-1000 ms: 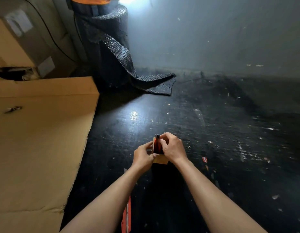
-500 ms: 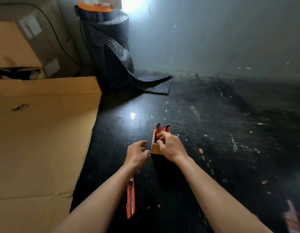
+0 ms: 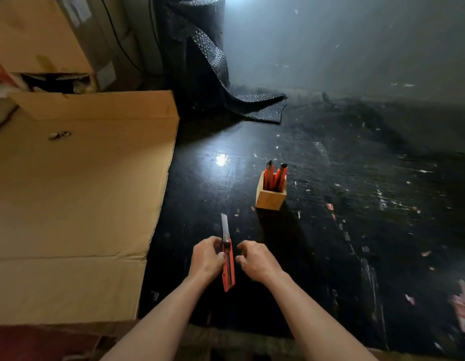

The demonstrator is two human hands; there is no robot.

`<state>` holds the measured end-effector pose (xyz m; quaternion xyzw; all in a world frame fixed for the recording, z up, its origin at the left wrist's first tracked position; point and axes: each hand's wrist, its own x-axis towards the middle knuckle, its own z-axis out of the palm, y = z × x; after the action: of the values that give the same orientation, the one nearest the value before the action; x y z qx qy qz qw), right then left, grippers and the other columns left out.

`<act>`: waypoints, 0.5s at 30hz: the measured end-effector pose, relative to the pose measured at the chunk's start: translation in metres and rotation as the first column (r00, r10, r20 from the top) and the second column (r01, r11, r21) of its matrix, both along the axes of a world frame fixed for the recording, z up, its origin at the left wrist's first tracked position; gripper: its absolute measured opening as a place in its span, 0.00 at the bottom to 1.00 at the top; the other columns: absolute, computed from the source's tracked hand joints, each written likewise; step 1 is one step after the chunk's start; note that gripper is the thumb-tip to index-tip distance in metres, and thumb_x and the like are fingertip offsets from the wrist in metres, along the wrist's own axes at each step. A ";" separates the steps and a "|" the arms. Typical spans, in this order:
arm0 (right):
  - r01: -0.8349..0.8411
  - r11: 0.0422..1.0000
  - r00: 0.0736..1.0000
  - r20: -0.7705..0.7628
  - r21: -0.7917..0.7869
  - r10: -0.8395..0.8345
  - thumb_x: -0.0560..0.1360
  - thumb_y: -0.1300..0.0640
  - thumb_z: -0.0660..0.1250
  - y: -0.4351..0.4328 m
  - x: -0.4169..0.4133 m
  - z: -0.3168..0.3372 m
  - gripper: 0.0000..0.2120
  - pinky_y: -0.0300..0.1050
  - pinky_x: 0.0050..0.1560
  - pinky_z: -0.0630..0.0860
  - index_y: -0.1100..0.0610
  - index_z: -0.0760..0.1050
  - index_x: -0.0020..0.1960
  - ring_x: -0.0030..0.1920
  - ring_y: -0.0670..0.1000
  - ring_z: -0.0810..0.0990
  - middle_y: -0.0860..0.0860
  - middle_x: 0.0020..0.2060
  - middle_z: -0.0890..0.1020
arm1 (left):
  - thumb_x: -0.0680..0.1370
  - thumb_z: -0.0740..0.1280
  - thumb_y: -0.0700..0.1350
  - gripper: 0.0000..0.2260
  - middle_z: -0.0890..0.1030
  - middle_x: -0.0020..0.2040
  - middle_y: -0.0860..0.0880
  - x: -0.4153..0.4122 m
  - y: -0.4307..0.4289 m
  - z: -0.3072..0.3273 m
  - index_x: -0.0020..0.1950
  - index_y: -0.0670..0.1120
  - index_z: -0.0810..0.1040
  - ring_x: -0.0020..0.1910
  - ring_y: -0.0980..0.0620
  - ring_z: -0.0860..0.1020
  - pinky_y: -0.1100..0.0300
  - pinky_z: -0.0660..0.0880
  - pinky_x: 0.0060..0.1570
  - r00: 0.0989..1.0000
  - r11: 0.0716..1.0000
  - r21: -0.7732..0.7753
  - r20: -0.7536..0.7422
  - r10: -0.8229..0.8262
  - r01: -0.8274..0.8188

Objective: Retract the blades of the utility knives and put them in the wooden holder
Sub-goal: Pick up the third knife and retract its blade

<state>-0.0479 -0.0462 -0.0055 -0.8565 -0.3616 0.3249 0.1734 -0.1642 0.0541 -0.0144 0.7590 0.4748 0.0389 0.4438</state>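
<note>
A square wooden holder stands on the black tabletop with two red utility knives upright in it, dark tips up. Nearer to me a third red utility knife points away from me with its metal blade extended. My left hand grips this knife by its left side near the blade end. Just to the knife's right, my right hand has curled fingers that hold nothing.
A large flattened cardboard sheet covers the left part of the table. Behind it are cardboard boxes, and a roll of black bubble wrap stands at the back. Small scraps dot the black tabletop on the right.
Both hands have left the holder and come back toward me. My left hand has taken hold of the knife that lay on the table. The holder now stands free with two knives in it.
</note>
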 end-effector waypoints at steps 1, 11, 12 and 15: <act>0.001 1.000 0.999 -0.052 -0.016 -0.002 0.77 0.54 0.68 -0.003 -0.008 -0.004 0.14 0.45 0.47 0.80 0.51 0.77 0.62 0.46 0.47 0.82 0.50 0.52 0.83 | 0.74 0.75 0.41 0.12 0.87 0.52 0.49 -0.004 -0.003 -0.005 0.57 0.45 0.85 0.46 0.57 0.81 0.71 0.72 0.43 1.000 0.999 -0.038 -0.006 0.013 -0.013; 0.296 0.948 0.922 -0.293 0.114 -0.253 0.76 0.56 0.70 -0.020 -0.048 -0.021 0.08 0.37 0.41 0.79 0.47 0.75 0.53 0.43 0.42 0.82 0.45 0.45 0.82 | 0.74 0.75 0.35 0.13 0.87 0.49 0.53 -0.015 -0.016 -0.028 0.55 0.49 0.85 0.47 0.59 0.83 0.71 0.74 0.39 0.981 0.939 -0.304 0.059 0.183 -0.157; 0.318 0.939 0.914 -0.306 0.130 -0.267 0.76 0.56 0.71 -0.021 -0.048 -0.019 0.08 0.39 0.42 0.80 0.47 0.76 0.52 0.43 0.42 0.83 0.45 0.45 0.83 | 0.74 0.75 0.35 0.13 0.87 0.49 0.52 -0.015 -0.015 -0.028 0.55 0.49 0.86 0.48 0.58 0.84 0.68 0.77 0.42 0.977 0.934 -0.316 0.076 0.199 -0.166; 0.365 0.910 0.894 -0.345 0.198 -0.284 0.75 0.56 0.72 -0.021 -0.043 -0.012 0.09 0.44 0.43 0.84 0.45 0.77 0.50 0.42 0.43 0.84 0.46 0.44 0.84 | 0.75 0.73 0.32 0.15 0.88 0.49 0.50 -0.014 -0.009 -0.023 0.56 0.48 0.86 0.49 0.52 0.87 0.52 0.85 0.53 0.967 0.913 -0.376 0.128 0.219 -0.157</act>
<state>-0.0913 -0.0672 -0.0174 -0.8137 -0.2197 0.3711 0.3898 -0.1782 0.0447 -0.0376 0.6086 0.5059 0.0570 0.6086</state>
